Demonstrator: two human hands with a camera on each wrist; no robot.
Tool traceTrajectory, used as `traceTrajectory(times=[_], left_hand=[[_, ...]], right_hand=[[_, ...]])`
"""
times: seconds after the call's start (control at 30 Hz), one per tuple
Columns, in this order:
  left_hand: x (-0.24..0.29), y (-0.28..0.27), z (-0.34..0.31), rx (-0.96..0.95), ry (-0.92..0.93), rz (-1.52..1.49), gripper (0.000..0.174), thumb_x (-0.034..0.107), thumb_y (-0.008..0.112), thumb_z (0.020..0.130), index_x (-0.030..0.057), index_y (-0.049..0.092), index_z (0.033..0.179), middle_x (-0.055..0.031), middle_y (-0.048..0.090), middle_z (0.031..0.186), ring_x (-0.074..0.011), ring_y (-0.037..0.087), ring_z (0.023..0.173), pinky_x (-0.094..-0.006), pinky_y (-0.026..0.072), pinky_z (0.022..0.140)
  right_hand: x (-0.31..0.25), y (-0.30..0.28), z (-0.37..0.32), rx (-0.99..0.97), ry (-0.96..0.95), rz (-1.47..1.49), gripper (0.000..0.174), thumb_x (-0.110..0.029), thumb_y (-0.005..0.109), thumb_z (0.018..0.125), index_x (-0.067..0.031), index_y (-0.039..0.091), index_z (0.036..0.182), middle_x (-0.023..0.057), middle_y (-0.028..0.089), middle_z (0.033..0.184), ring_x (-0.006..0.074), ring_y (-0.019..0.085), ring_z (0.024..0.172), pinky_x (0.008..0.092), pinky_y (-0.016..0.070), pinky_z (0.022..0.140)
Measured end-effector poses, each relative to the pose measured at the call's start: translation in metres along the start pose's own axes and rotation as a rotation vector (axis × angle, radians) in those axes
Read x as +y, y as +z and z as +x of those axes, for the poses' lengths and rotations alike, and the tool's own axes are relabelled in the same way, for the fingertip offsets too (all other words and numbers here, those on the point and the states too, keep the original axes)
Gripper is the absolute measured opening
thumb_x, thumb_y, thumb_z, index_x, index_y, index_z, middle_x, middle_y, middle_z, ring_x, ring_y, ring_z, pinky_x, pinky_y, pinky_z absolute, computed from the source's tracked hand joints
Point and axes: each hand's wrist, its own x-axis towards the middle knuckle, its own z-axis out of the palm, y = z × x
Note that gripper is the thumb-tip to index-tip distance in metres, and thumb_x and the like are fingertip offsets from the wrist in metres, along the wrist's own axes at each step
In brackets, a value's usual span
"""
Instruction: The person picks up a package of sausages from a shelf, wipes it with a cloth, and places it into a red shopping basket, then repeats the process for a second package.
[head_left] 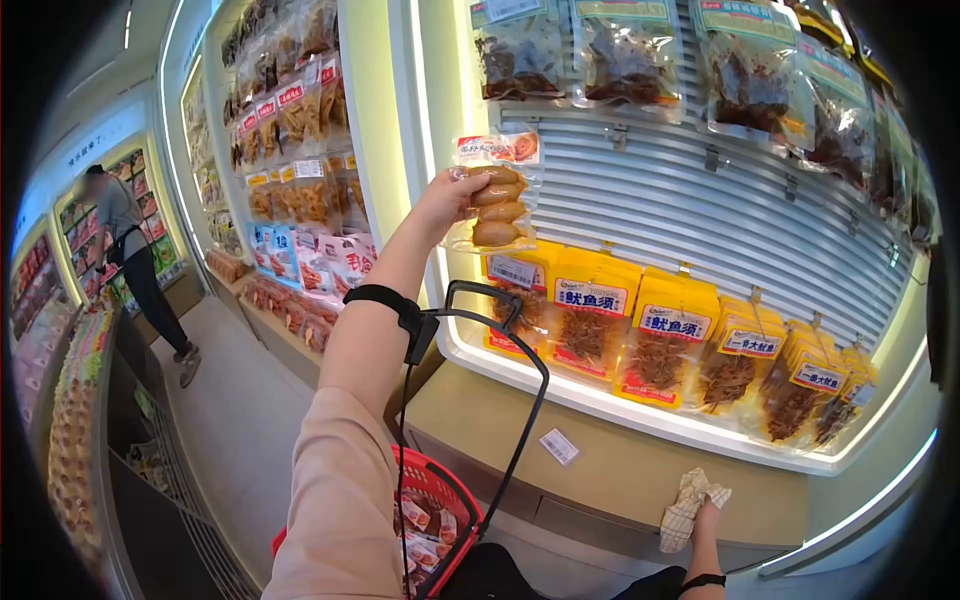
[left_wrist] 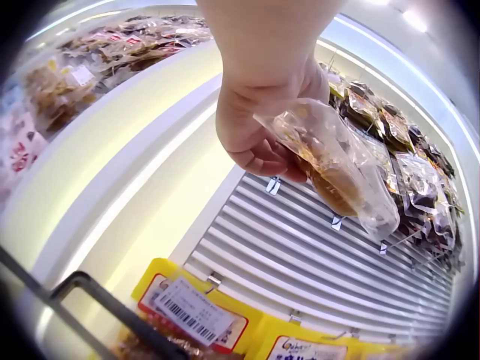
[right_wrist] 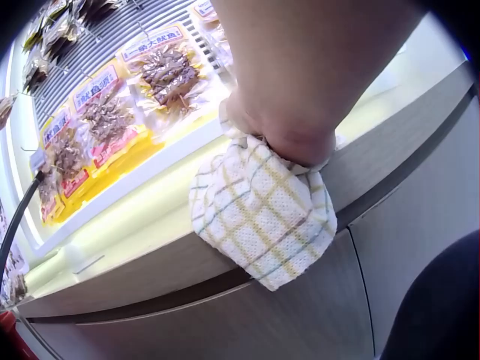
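In the head view my left hand (head_left: 455, 203) is raised before the display wall and pinches a clear sealed snack packet (head_left: 497, 212). Several rounded brown pieces are stacked inside it, under a white and red label. The left wrist view shows the packet (left_wrist: 330, 169) tilted, its clear film bulging past the fingers. Low on the right, my right hand (head_left: 707, 517) holds a white checked cloth (head_left: 680, 515) at the wooden ledge. From the right wrist, the cloth (right_wrist: 259, 210) drapes over the ledge's front edge and hides the fingers.
A red shopping basket (head_left: 440, 485) with packets inside sits below my left arm, its black handle (head_left: 535, 400) upright. Yellow packets (head_left: 660, 335) hang above the ledge (head_left: 600, 465), where a small white label (head_left: 559, 447) lies. Another person (head_left: 130, 235) stands at far left.
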Motion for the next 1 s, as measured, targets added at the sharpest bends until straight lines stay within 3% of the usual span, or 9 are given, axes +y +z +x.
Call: traceTrajectory(times=[0.07,0.17,0.37,0.47,0.67,0.83,0.87,0.97,1.0], left_hand=[[0.003,0.002,0.003,0.062,-0.018,0.079,0.043,0.032,0.066,0.090,0.0017,0.053,0.117,-0.0096,0.063,0.108,-0.0208,0.061,0.101,-0.0378,0.0501,0.087],[-0.019,-0.002,0.013,0.176,-0.142,0.196,0.045,0.034,0.066,0.090,0.0010,0.052,0.116,-0.0116,0.061,0.108,-0.0213,0.060,0.098,-0.0352,0.0502,0.085],[-0.044,-0.005,0.062,0.225,-0.127,0.358,0.056,0.041,0.066,0.089,0.0015,0.047,0.123,-0.0130,0.060,0.112,-0.0206,0.058,0.101,-0.0356,0.0492,0.087],[-0.063,-0.002,0.083,0.219,-0.109,0.339,0.059,0.042,0.067,0.088,-0.0016,0.046,0.123,-0.0164,0.059,0.116,-0.0231,0.059,0.105,-0.0362,0.0491,0.088],[-0.105,-0.008,0.113,0.429,-0.065,0.641,0.074,0.050,0.073,0.079,-0.0076,0.050,0.120,-0.0205,0.062,0.109,-0.0282,0.062,0.100,-0.0357,0.0504,0.086],[-0.095,-0.006,0.071,0.354,-0.081,0.771,0.077,0.052,0.073,0.078,-0.0080,0.050,0.120,-0.0206,0.062,0.108,-0.0271,0.063,0.100,-0.0356,0.0509,0.085],[-0.106,-0.015,0.064,0.409,0.041,0.842,0.076,0.050,0.074,0.078,-0.0085,0.050,0.120,-0.0193,0.063,0.104,-0.0280,0.064,0.097,-0.0348,0.0515,0.083],[-0.086,-0.036,0.003,0.342,0.055,0.854,0.065,0.044,0.071,0.080,-0.0043,0.053,0.120,-0.0187,0.065,0.109,-0.0302,0.065,0.100,-0.0366,0.0514,0.085],[-0.080,-0.046,-0.022,0.321,0.124,0.895,0.055,0.039,0.071,0.083,-0.0030,0.055,0.115,-0.0155,0.065,0.101,-0.0247,0.064,0.094,-0.0338,0.0510,0.082]], right_hand=[[-0.014,0.006,-0.013,-0.001,0.007,0.015,0.058,-0.040,0.047,0.096,-0.0025,0.042,0.139,0.0176,0.056,0.125,0.0284,0.054,0.110,0.0405,0.0460,0.090],[-0.021,0.004,-0.032,0.065,-0.073,0.047,0.056,-0.040,0.048,0.096,-0.0025,0.044,0.137,0.0158,0.060,0.110,0.0244,0.057,0.093,0.0392,0.0481,0.078],[-0.038,0.016,-0.045,0.189,-0.013,0.050,0.046,-0.038,0.052,0.094,-0.0044,0.055,0.124,0.0057,0.052,0.069,0.0156,0.044,0.053,0.0341,0.0372,0.051],[-0.037,0.010,-0.048,0.174,0.038,0.051,0.038,-0.029,0.054,0.092,-0.0030,0.059,0.119,0.0089,0.061,0.085,0.0189,0.054,0.067,0.0369,0.0452,0.059],[-0.032,0.003,-0.041,0.184,0.049,-0.066,0.040,-0.030,0.053,0.093,-0.0025,0.058,0.121,0.0091,0.061,0.088,0.0200,0.056,0.071,0.0378,0.0475,0.063],[-0.047,0.013,-0.051,0.164,-0.021,0.028,0.042,-0.029,0.050,0.094,-0.0032,0.054,0.127,0.0103,0.062,0.105,0.0216,0.060,0.085,0.0367,0.0500,0.071],[-0.048,0.011,-0.055,0.149,-0.002,0.023,0.043,-0.029,0.049,0.094,-0.0036,0.053,0.129,0.0105,0.062,0.109,0.0221,0.060,0.088,0.0369,0.0504,0.073],[-0.050,0.007,-0.048,0.005,0.004,0.261,0.046,-0.028,0.047,0.095,-0.0062,0.046,0.136,0.0107,0.059,0.121,0.0249,0.059,0.105,0.0412,0.0507,0.086],[-0.060,0.016,-0.056,-0.034,-0.046,0.400,0.048,-0.028,0.046,0.095,-0.0070,0.044,0.138,0.0103,0.058,0.123,0.0258,0.059,0.109,0.0428,0.0504,0.090]])
